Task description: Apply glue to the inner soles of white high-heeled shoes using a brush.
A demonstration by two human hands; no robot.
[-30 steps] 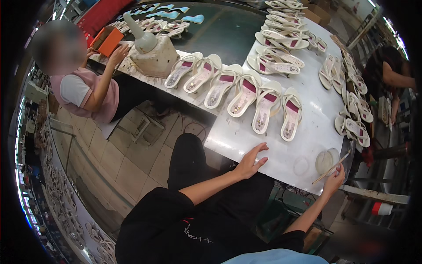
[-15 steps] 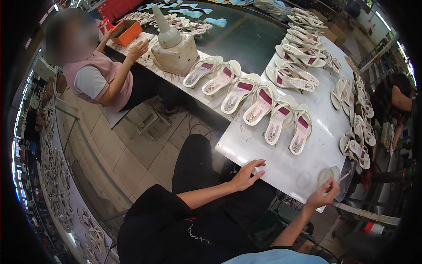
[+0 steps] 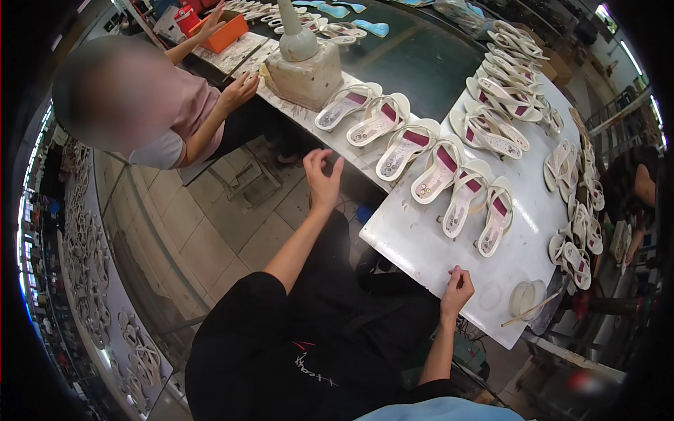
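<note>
My left hand (image 3: 324,179) is raised above the floor gap, short of the row of white sandals, with its fingers apart and nothing in them. At the table's near edge my right hand (image 3: 458,291) is closed, its fingers curled in; I see nothing held. Several white heeled sandals (image 3: 455,198) with purple-red insole patches stand in a slanting row, toes toward me. To the right of my right hand, a brush (image 3: 531,311) with a pale handle lies against a small clear round dish (image 3: 528,297) on the metal tabletop (image 3: 421,242).
More white sandals (image 3: 495,130) crowd the table's far right. A grey cone-shaped container (image 3: 298,42) stands on a stained block (image 3: 302,76). A co-worker (image 3: 200,112) sits at the left near an orange box (image 3: 225,34). A dark green conveyor belt (image 3: 404,67) runs behind.
My right hand has let go of the brush, which now lies by the dish, and moved left. My left hand has risen and moved away to the upper left. The co-worker leans in.
</note>
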